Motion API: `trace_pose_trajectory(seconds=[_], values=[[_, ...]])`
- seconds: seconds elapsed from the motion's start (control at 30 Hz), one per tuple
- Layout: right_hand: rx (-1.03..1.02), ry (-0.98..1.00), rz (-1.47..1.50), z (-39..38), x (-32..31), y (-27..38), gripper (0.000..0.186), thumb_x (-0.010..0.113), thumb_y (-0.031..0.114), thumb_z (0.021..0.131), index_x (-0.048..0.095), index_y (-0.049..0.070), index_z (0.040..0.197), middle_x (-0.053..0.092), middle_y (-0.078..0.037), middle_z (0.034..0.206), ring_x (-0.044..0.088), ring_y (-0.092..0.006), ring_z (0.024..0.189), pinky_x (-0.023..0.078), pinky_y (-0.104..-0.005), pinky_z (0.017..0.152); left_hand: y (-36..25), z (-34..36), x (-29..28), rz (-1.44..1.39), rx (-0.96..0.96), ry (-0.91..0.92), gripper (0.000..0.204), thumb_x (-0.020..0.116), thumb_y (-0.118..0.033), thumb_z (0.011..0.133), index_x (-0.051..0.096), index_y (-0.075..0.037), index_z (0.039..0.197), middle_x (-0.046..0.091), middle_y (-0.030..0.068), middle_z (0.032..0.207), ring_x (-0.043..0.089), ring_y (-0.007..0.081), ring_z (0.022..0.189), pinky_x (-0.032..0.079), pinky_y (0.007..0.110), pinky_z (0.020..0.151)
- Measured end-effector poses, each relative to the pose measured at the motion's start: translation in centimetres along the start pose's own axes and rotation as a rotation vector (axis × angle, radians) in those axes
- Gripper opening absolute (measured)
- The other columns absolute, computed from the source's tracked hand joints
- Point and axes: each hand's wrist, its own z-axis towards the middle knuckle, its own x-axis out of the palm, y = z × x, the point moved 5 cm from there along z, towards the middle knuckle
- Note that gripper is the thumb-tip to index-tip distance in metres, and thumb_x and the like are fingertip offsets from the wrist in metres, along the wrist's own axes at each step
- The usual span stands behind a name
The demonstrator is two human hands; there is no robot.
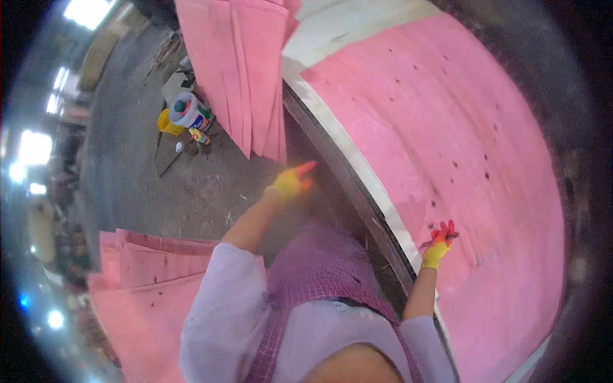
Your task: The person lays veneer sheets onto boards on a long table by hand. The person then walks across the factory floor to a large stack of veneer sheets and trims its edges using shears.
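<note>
My left hand, in a yellow glove with red fingers, hangs over the gap between the hanging pink sheets and the stack's edge. It holds nothing I can see, and its fingers point away to the right. On the right, my right hand wears a matching glove and rests over a large pink sheet. A thin dark object shows on both sides of its fingers; its kind is too small to make out. Dark spots and long creases mark the sheet, which looks like wood veneer.
More pink sheets overhang at the far left, and others lie at the near left. A white bucket, a yellow container and a small bottle stand on the grey floor. Pale sheets lie under the pink one.
</note>
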Motion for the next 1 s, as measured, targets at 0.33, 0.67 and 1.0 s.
trace_pose_trajectory(seconds=[0.33,0.67,1.0], values=[[0.077,0.564,-0.095,-10.1,34.4,-2.7,0.043,0.054,0.023,0.094,0.045,0.004,0.132,0.061,-0.010,0.107,0.050,-0.0078,0.058,0.042,-0.0219,0.052,21.1,-0.1,-22.5,0.078,-0.258,-0.438,0.069,0.065,-0.023,0.075,0.041,-0.017,0.139,0.057,0.0162,0.125,0.059,0.0246,0.107,0.046,0.034,0.089],[0.327,0.631,-0.118,-25.0,60.2,-8.4,0.052,0.063,0.022,0.085,0.045,0.002,0.130,0.064,-0.012,0.103,0.048,-0.0101,0.051,0.039,-0.0238,0.047,18.0,21.0,-52.6,0.385,0.346,-0.650,0.061,0.058,-0.013,0.075,0.046,-0.024,0.134,0.049,0.0150,0.131,0.043,0.0366,0.123,0.037,0.047,0.101],[0.164,0.776,-0.336,-26.2,78.2,-5.0,0.051,0.059,0.024,0.089,0.044,0.003,0.133,0.063,-0.007,0.111,0.045,-0.0064,0.053,0.037,-0.0208,0.047,13.7,34.2,-60.5,0.746,0.428,-0.605,0.040,0.065,-0.021,0.072,0.061,-0.024,0.112,0.053,0.0088,0.125,0.046,0.0326,0.119,0.042,0.048,0.094]])
